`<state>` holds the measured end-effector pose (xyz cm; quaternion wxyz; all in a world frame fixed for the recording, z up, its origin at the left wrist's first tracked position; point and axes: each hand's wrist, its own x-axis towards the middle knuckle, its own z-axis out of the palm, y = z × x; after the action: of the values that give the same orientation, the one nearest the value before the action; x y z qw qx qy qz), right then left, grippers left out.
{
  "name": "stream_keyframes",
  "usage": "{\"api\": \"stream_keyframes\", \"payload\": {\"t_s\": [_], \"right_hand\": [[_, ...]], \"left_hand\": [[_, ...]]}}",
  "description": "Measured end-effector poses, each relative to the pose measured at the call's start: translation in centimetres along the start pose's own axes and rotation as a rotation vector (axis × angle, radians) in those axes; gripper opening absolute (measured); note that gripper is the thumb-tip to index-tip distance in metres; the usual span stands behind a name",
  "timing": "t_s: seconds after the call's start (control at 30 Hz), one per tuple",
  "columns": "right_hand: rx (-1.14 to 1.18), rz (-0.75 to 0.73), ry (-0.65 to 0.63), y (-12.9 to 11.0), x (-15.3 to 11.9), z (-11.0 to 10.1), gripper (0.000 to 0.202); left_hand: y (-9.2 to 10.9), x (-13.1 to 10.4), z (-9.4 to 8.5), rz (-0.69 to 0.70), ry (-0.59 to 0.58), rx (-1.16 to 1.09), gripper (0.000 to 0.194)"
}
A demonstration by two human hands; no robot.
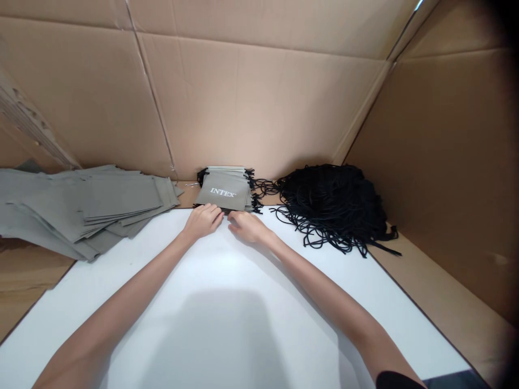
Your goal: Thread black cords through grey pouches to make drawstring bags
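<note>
Printed pouches: we see the stack of grey pouches [227, 187] at the far edge of the white table [194, 324], against the cardboard wall [259, 102]; the top one reads INTEX in white, and black cord ends stick out at the stack's sides.
Left hand: we find the left hand [204, 220] at the near edge of the stack, fingers bent and reaching up to it; we cannot tell whether they grip the fabric or only press on it.
Right hand: we have the right hand [248, 225] just beside the left, fingers curled in, also by the near edge of the stack; whether anything is pinched there we cannot tell.
Grey cloth pieces: we note a spread-out, overlapping heap of grey cloth pieces [121, 194] left of the pouches.
Black cords: we see a tangled pile of black cords [332, 202] to the right, loose ends trailing onto the table and toward the pouches.
</note>
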<state>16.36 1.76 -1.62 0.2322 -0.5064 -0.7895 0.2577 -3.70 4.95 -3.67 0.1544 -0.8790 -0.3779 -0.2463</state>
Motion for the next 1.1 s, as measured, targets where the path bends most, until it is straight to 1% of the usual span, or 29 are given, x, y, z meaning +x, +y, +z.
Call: {"api": "stream_keyframes", "payload": {"t_s": [0.13, 0.23, 0.37, 0.4, 0.47, 0.53, 0.6, 0.7, 0.83, 1.0, 1.1], "right_hand": [[0.107, 0.04, 0.089, -0.4, -0.1, 0.5, 0.02], [0.265, 0.094, 0.145, -0.2, 0.5, 0.8, 0.017], [0.547, 0.187, 0.141, 0.5, 1.8, 0.9, 0.037], [0.608, 0.203, 0.137, 0.7, 2.0, 0.8, 0.036], [0.703, 0.225, 0.132, 0.9, 2.3, 0.6, 0.029], [0.765, 0.237, 0.121, 1.1, 2.2, 0.5, 0.023], [0.799, 0.245, 0.107, 1.1, 2.1, 0.5, 0.021], [0.803, 0.244, 0.106, 1.3, 2.0, 0.7, 0.018], [0.717, 0.218, 0.157, 1.5, 2.2, 0.7, 0.015], [0.454, 0.12, 0.301, 1.2, 1.6, 0.2, 0.027], [0.256, 0.028, 0.329, 0.9, 1.0, 0.0, 0.039]], "left_hand": [[-0.1, -0.2, 0.1, 0.002, 0.017, 0.008, 0.029], [-0.2, -0.3, 0.1, -0.018, 0.04, 0.01, 0.027], [-0.5, -0.3, 0.1, -0.054, 0.063, 0.002, 0.033], [-0.6, -0.2, 0.1, -0.051, 0.058, -0.005, 0.033], [-0.7, -0.2, 0.2, -0.046, 0.042, -0.019, 0.032], [-0.7, -0.2, 0.4, -0.057, 0.039, -0.028, 0.033], [-0.7, -0.1, 0.5, -0.075, 0.041, -0.035, 0.035], [-0.8, 0.0, 0.6, -0.077, 0.03, -0.057, 0.037], [-0.8, 0.3, 0.7, -0.065, 0.01, -0.079, 0.037], [-0.7, 0.3, 0.6, -0.125, -0.006, -0.079, 0.04], [-0.6, 0.3, 0.4, -0.151, -0.036, -0.077, 0.042]]}}
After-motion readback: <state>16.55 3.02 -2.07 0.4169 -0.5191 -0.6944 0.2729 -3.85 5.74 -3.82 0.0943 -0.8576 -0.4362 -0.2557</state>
